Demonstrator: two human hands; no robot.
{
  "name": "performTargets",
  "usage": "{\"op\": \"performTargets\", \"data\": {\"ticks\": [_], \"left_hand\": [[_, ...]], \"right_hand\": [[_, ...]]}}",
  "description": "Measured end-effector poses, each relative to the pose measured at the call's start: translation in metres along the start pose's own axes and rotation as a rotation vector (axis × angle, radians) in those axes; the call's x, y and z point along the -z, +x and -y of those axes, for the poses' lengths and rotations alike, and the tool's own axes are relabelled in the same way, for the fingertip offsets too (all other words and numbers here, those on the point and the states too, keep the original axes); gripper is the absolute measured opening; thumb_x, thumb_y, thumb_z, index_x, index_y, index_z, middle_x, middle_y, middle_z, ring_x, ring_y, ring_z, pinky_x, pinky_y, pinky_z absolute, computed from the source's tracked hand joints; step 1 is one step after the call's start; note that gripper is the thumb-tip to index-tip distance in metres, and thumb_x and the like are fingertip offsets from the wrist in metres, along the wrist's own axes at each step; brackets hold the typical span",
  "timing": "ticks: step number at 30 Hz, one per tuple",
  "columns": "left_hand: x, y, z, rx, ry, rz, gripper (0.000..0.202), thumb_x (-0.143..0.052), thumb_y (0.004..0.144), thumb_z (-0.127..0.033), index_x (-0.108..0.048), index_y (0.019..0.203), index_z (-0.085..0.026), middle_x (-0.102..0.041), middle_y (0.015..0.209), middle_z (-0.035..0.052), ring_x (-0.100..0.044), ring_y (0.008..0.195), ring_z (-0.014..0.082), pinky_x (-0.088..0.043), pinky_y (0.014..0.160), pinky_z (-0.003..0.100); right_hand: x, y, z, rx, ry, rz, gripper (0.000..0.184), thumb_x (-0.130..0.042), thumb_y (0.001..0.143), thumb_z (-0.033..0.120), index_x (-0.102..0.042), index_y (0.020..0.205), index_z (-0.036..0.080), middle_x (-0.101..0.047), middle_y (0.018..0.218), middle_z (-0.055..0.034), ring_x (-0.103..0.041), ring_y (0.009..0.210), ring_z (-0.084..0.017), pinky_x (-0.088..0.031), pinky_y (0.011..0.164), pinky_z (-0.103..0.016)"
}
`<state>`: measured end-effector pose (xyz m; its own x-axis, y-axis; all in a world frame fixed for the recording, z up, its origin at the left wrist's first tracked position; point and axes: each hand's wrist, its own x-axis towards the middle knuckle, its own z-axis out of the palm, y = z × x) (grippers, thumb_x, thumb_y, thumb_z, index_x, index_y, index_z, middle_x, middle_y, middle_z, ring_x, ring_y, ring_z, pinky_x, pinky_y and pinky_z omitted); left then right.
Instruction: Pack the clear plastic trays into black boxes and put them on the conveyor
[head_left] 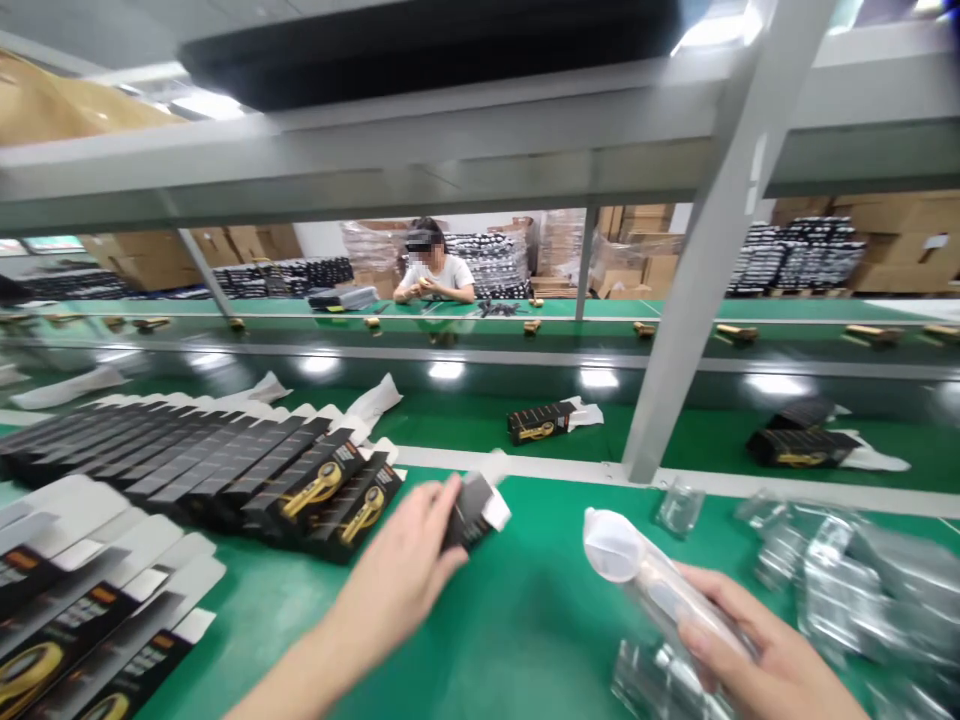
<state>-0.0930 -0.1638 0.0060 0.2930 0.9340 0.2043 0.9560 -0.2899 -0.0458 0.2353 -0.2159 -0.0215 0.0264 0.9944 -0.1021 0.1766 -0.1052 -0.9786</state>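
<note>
My left hand (401, 575) reaches across the green table and its fingers are closed on a black carton with a white flap (474, 508). It sits at the near end of a long fanned row of black cartons with gold print (225, 465). My right hand (757, 650) grips a clear plastic blister tray with a white rounded end (634, 560), tilted up to the left. More clear trays (660, 685) lie under that hand.
Flat unfolded cartons (82, 620) lie at the lower left. A heap of clear trays (862, 590) fills the right. A grey frame post (697, 290) rises ahead. Closed cartons (551, 420) (799, 445) ride the conveyor beyond. A person (435, 270) sits across.
</note>
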Motion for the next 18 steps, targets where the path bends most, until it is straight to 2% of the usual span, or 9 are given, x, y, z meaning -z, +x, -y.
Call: {"op": "performTargets", "data": {"ticks": [2,4,7,10,14,18], "left_hand": [[-0.010,-0.012,-0.030,-0.137,-0.161,0.105,0.056,-0.046,0.087,-0.026,-0.027,0.140,-0.021,-0.044,0.132,0.0120,-0.050,0.113,0.0223,-0.042,0.095,0.033],[-0.019,-0.018,-0.049,-0.150,-0.167,0.186,0.053,-0.050,0.086,-0.028,-0.035,0.137,-0.025,-0.050,0.127,0.0107,-0.055,0.106,0.0255,-0.045,0.090,0.039],[-0.028,-0.015,-0.057,-0.105,-0.139,0.213,0.049,-0.054,0.084,-0.044,-0.048,0.127,-0.020,-0.061,0.108,0.0114,-0.059,0.093,0.0292,-0.047,0.082,0.045],[-0.032,-0.009,-0.048,-0.086,-0.234,0.157,0.053,-0.049,0.083,-0.056,-0.053,0.119,-0.017,-0.063,0.103,0.0104,-0.061,0.092,0.0268,-0.048,0.081,0.040],[-0.033,-0.011,-0.039,-0.083,-0.397,0.023,0.049,-0.046,0.083,-0.058,-0.051,0.116,-0.022,-0.065,0.109,0.0061,-0.063,0.095,0.0218,-0.050,0.080,0.030],[-0.037,-0.023,-0.039,-0.162,-0.498,-0.140,0.048,-0.050,0.080,-0.060,-0.049,0.114,-0.026,-0.067,0.104,0.0025,-0.066,0.090,0.0185,-0.052,0.075,0.024]], "right_hand": [[-0.002,-0.002,0.008,-0.086,0.086,0.039,0.049,-0.068,0.066,0.060,-0.065,0.100,0.025,-0.059,0.070,0.0020,-0.046,0.052,-0.010,-0.036,0.048,-0.020],[-0.002,-0.004,0.012,-0.184,0.149,0.058,0.052,-0.070,0.064,0.060,-0.065,0.099,0.023,-0.055,0.065,0.0025,-0.042,0.049,-0.009,-0.027,0.043,-0.018],[-0.001,-0.007,0.013,-0.243,0.231,0.110,0.055,-0.069,0.065,0.061,-0.062,0.101,0.020,-0.051,0.062,0.0024,-0.039,0.049,-0.007,-0.015,0.040,-0.016],[-0.004,-0.005,0.013,-0.271,0.326,0.210,0.052,-0.066,0.072,0.057,-0.060,0.103,0.016,-0.045,0.054,0.0048,-0.031,0.044,-0.004,-0.009,0.039,-0.017],[-0.016,0.001,0.015,-0.268,0.471,0.330,0.043,-0.066,0.076,0.049,-0.060,0.101,0.014,-0.054,0.068,-0.0001,-0.034,0.044,-0.001,-0.007,0.037,-0.017],[-0.022,0.003,0.019,-0.305,0.349,0.425,0.046,-0.068,0.073,0.049,-0.061,0.101,0.013,-0.056,0.069,-0.0008,-0.036,0.043,-0.002,-0.010,0.038,-0.017]]}}
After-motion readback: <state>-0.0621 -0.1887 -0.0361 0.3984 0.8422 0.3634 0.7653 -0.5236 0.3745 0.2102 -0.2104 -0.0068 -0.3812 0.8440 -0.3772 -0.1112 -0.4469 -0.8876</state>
